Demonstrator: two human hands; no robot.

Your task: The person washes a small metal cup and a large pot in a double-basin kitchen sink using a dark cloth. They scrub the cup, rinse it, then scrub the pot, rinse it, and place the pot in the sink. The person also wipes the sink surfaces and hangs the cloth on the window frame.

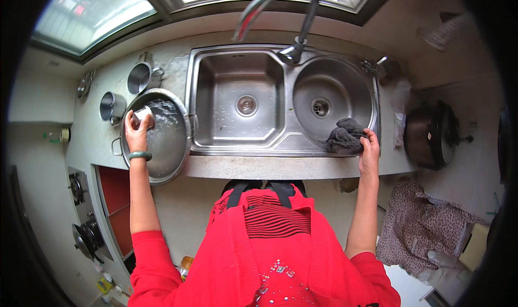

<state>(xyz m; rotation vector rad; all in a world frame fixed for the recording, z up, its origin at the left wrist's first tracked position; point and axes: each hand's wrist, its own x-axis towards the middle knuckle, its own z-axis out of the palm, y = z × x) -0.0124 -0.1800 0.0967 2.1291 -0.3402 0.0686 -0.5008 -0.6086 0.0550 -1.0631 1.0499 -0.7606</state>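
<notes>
My left hand [136, 133] grips a small shiny metal cup [143, 116] above a wide two-handled metal basin [170, 161]. Rippling water [164, 109] shows inside that basin, which stands on the counter left of the sink. Between the thumb and fingers of my right hand [369, 151] is a bunched dark grey cloth [346, 137]. The cloth lies over the front right rim of the round sink bowl [336, 80]. Two metal mugs [139, 78] with handles are behind and left of the basin.
A rectangular sink bowl [226, 92] adjoins the round one. The curved faucet [311, 8] arches over the back edge. An electric cooker [429, 135] stands at the right. Far left is a gas stove [79, 185] with a lidded pan [87, 240]. A leopard-print cloth [421, 222] hangs lower right.
</notes>
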